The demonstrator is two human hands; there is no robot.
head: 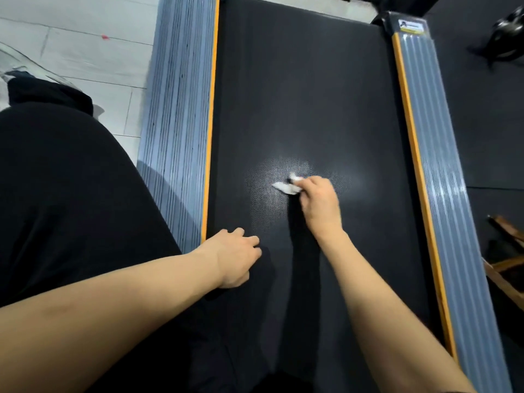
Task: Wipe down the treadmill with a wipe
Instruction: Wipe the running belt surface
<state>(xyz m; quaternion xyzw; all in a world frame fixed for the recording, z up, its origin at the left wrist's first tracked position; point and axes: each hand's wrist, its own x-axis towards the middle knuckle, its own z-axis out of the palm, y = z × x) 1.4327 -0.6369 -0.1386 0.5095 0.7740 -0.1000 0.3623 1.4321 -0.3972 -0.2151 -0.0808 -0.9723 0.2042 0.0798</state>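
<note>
The treadmill's black belt (pixel 306 89) runs up the middle of the view between two grey ribbed side rails with orange edges. My right hand (pixel 319 201) grips a small crumpled white wipe (pixel 286 187) and presses it on the belt near its centre. A lighter, damp-looking patch surrounds the wipe. My left hand (pixel 236 255) rests on the belt near the left rail, fingers curled under, holding nothing that I can see.
The left side rail (pixel 175 123) borders pale floor tiles (pixel 76 43). The right side rail (pixel 436 165) borders dark rubber flooring. My leg in black trousers (pixel 71 194) fills the lower left. A wooden frame (pixel 507 251) and a dark object (pixel 507 29) lie off to the right.
</note>
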